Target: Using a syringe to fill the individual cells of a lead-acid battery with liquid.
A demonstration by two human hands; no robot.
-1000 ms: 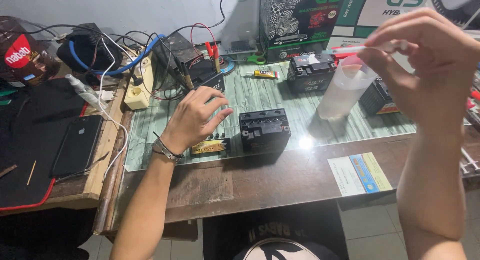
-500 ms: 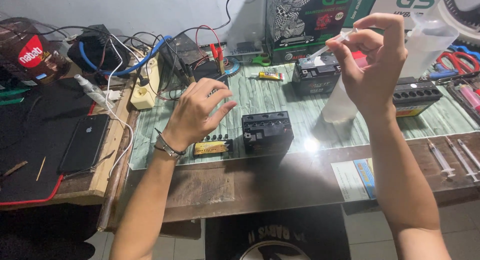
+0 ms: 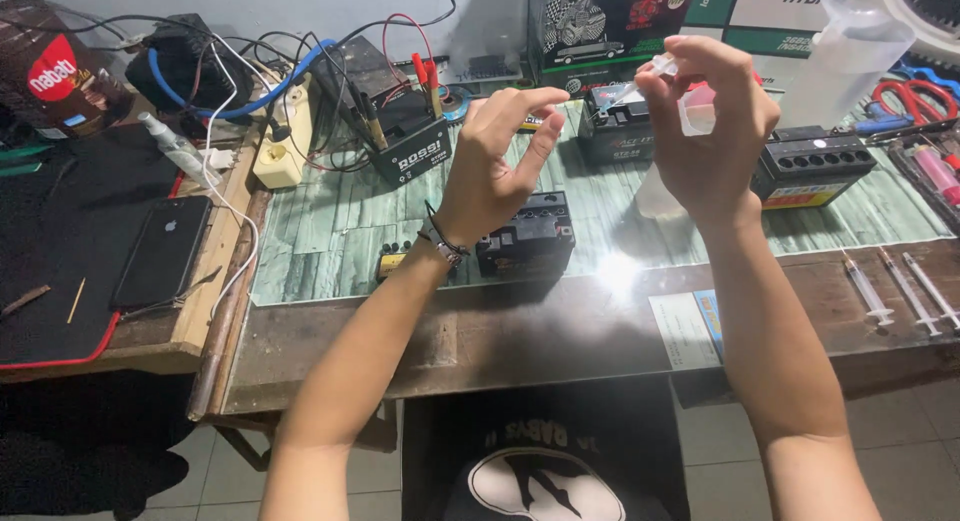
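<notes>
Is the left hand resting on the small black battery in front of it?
No. The left hand is raised above the small black battery, fingers spread and reaching toward the syringe pinched in the right hand.

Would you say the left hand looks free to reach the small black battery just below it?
Probably yes: the left hand is open and empty, raised above the small black battery, with nothing between them.

Wooden surface carries a green mat, small black batteries, three syringes, a smartphone.
</notes>
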